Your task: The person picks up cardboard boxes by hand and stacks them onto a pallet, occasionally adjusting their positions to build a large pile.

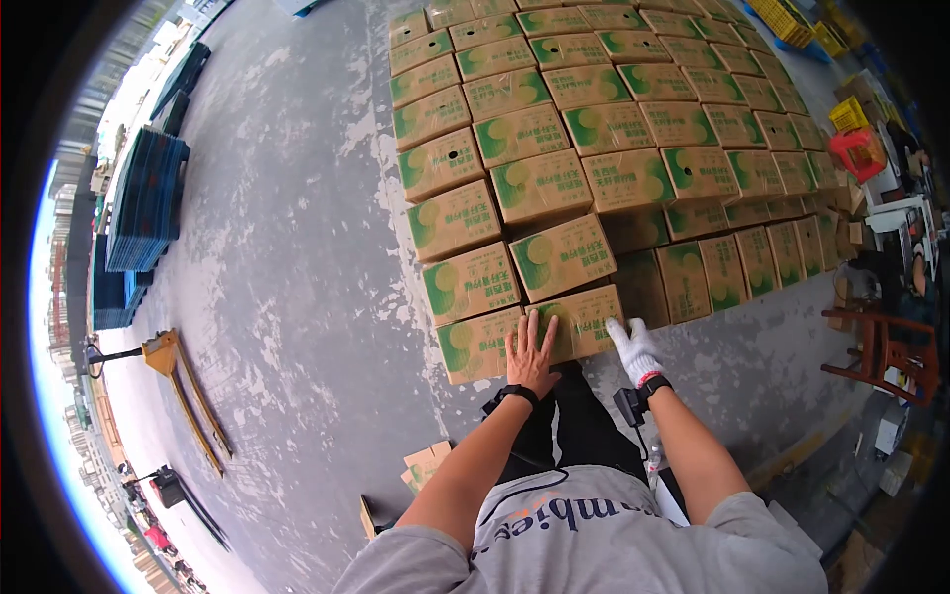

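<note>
Many brown cardboard boxes with green print stand in tight rows in front of me. My bare left hand (531, 352) lies with fingers spread on the left end of the nearest box (584, 322). At that box's right end is my right hand (636, 350), in a white glove, its fingers along the edge and side. Both hands touch the box, one at each end. Directly beyond it sits another box (562, 257), slightly tilted. To the left, a box (480, 346) adjoins the one between my hands.
A yellow pallet jack (163, 349) stands on the left floor, below stacked blue pallets (146, 201). At right are a wooden chair (881, 353) and a red container (857, 153). Small cardboard pieces (426, 463) lie near my left arm.
</note>
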A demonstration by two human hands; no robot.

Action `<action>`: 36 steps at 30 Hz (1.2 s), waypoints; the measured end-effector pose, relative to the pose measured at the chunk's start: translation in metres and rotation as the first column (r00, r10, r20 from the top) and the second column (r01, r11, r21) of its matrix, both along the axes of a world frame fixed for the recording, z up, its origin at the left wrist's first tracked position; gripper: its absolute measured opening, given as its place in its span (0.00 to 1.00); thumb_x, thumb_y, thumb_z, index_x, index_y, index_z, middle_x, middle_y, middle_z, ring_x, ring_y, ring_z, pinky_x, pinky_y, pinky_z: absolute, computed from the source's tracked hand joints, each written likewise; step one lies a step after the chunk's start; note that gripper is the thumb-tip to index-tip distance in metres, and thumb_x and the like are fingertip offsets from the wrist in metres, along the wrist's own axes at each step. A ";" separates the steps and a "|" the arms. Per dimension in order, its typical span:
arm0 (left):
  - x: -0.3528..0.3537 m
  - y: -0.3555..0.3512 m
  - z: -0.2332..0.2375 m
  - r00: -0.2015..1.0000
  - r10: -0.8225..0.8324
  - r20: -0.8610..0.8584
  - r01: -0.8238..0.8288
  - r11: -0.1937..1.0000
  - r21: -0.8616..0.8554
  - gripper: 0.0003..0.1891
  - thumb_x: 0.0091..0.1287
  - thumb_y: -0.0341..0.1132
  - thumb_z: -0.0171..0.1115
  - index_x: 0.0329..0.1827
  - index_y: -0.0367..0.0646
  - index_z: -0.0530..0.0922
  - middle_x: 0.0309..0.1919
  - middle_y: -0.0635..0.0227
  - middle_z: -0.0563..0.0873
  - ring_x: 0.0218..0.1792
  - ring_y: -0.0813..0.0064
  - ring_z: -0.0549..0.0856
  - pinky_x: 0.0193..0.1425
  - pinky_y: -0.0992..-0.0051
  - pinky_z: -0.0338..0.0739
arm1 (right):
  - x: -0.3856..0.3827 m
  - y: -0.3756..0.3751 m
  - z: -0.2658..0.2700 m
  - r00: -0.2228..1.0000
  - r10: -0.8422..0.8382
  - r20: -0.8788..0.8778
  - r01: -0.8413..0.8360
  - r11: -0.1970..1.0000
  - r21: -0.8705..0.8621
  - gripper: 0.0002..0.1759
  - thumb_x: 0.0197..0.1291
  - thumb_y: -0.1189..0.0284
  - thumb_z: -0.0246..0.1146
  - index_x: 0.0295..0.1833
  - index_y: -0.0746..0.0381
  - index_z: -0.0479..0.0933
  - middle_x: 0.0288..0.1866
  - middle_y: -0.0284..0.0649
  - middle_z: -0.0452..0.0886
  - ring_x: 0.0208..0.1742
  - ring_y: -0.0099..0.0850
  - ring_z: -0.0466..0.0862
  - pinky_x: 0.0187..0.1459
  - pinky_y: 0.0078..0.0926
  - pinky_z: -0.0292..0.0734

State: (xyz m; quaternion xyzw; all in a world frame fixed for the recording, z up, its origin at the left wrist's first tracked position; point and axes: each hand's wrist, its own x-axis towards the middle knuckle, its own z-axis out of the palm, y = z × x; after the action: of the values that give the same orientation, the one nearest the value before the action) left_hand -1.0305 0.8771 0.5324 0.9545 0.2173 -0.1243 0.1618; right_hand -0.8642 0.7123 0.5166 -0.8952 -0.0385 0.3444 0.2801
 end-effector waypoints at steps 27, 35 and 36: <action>0.006 0.016 0.048 0.917 0.350 0.192 -0.299 0.920 -0.252 0.42 0.60 0.51 0.69 0.76 0.52 0.62 0.75 0.54 0.59 0.67 0.46 0.67 0.68 0.51 0.66 | 0.101 0.097 0.085 0.850 0.473 0.230 -0.484 0.875 -0.012 0.42 0.54 0.59 0.72 0.75 0.46 0.62 0.64 0.54 0.72 0.62 0.54 0.76 0.62 0.49 0.73; -0.277 -0.012 0.020 0.084 0.895 -0.438 -0.775 -0.217 -0.593 0.19 0.69 0.43 0.65 0.57 0.44 0.76 0.34 0.66 0.82 0.34 0.70 0.85 0.34 0.74 0.80 | 0.087 0.014 0.101 0.929 0.282 0.240 -0.331 0.922 0.198 0.30 0.55 0.68 0.70 0.66 0.55 0.73 0.49 0.46 0.80 0.48 0.41 0.82 0.51 0.38 0.78; -0.314 -0.029 0.021 -0.061 0.829 -0.556 -0.752 -0.404 -0.521 0.14 0.72 0.43 0.61 0.55 0.47 0.76 0.32 0.69 0.83 0.34 0.72 0.85 0.33 0.75 0.78 | 0.080 -0.005 0.096 0.943 0.245 0.225 -0.292 0.934 0.204 0.30 0.55 0.68 0.70 0.65 0.55 0.73 0.49 0.45 0.80 0.47 0.39 0.82 0.51 0.37 0.79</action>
State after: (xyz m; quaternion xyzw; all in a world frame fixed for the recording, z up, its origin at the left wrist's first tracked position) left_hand -1.3442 0.8481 0.5531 0.2995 0.7526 0.0037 0.5865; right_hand -0.7844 0.7077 0.6124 -0.8716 -0.2289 0.2827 0.3287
